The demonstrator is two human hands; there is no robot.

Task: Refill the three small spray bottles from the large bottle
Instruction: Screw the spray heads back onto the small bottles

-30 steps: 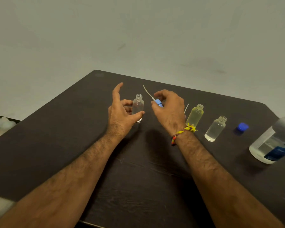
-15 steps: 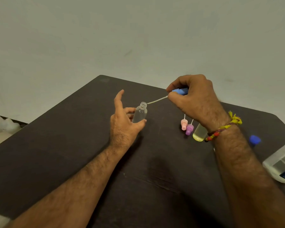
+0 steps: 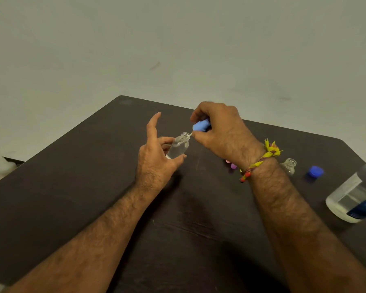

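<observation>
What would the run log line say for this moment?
left hand: holds small bottle | right hand: holds blue sprayer at its mouth | large bottle: idle

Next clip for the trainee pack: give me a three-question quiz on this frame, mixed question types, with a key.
1. True or false: the left hand holds a small clear bottle with its neck open.
2. What colour is the spray head in the right hand's grip? A) pink B) blue C) purple
3. Fill in: the loose blue cap lies on the table beside the ____ bottle.

Key: 1 true; 2 B; 3 large.
</observation>
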